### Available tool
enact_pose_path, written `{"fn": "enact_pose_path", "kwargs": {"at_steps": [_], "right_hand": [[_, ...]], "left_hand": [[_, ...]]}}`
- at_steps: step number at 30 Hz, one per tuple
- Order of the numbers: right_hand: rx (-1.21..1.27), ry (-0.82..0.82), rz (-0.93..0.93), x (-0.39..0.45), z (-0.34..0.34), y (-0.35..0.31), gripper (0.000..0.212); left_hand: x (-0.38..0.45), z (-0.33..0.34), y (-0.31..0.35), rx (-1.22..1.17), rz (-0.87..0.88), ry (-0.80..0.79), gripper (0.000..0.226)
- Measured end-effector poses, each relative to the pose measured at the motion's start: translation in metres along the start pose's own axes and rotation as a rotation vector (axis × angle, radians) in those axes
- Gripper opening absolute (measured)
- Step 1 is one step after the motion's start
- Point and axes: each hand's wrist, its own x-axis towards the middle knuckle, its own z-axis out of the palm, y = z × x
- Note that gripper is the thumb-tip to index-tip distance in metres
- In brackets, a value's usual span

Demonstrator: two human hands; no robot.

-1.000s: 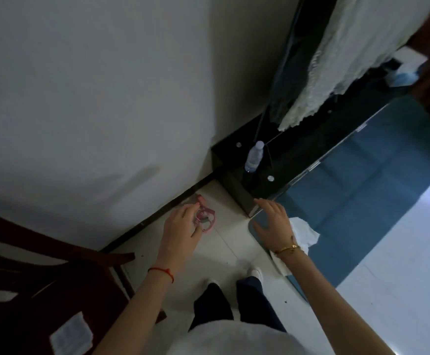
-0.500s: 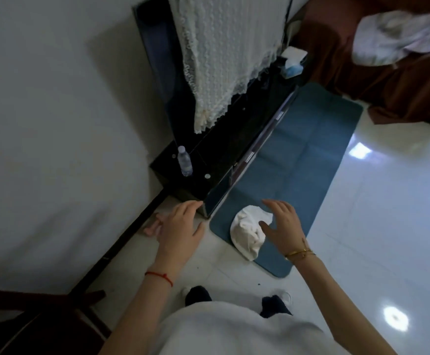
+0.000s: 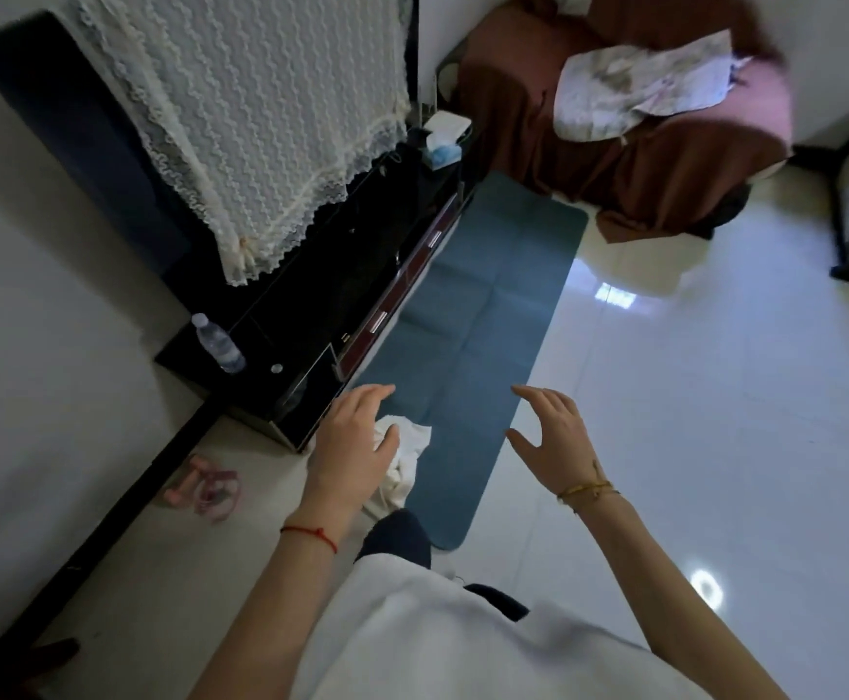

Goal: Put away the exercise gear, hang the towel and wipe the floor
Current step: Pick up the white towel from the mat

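Home living room: sofa (image 3: 614, 144), TV stand (image 3: 341, 295)

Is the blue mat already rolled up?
No, the blue mat lies flat and unrolled on the floor beside the black cabinet.

Walls: plain white wall (image 3: 33, 305) on the left, with a dark baseboard (image 3: 124, 502) along its foot.
Floor: glossy white tiles (image 3: 715, 421) mirroring bright spots of light.
Furniture: low black glass cabinet (image 3: 341, 275) against the wall; above it a dark screen (image 3: 84, 133) draped with a cream lace cloth (image 3: 261, 118).
Far corner: brown covered sofa (image 3: 639, 159) with pale rumpled fabric (image 3: 639, 88) on top.
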Motion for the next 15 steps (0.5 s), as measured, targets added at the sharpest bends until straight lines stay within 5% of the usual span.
{"fn": "enact_pose_path", "kwargs": {"at_steps": [15], "right_hand": [[0.021,0.121,0.214,0.088,-0.075,0.157,0.051]], "left_hand": [[0.158,0.111,0.116,0.049,0.176,-0.170,0.046]]}}
